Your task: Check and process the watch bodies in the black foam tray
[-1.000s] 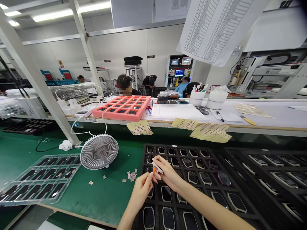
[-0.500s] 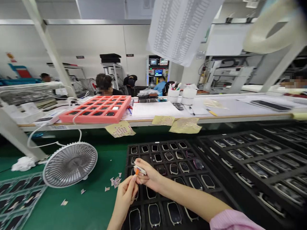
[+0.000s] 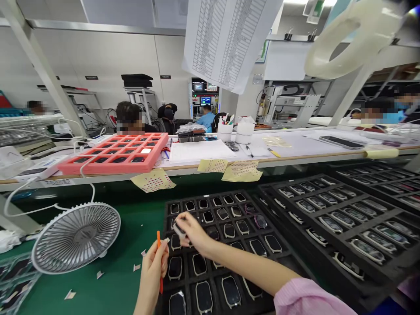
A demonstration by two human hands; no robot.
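My left hand is closed around a thin orange stick, which stands nearly upright and pokes out above and below the fingers. A small pale scrap shows at its fingertips. To its right, my right hand pinches a pale-rimmed watch case, blurred and partly covered by the fingers. This hand is over the left part of a black foam tray, whose slots hold several dark-faced watch cases. The two hands are apart.
A round fan stands left on the green mat, near small paper scraps. More black trays lie right. Above the mat runs a shelf with a pink foam tray. Clear trays lie lower left. Co-workers sit beyond.
My hands were together and have moved apart. The orange stick now stands upright in the left hand. The right hand has drawn away with the watch case, and the camera view has shifted right.
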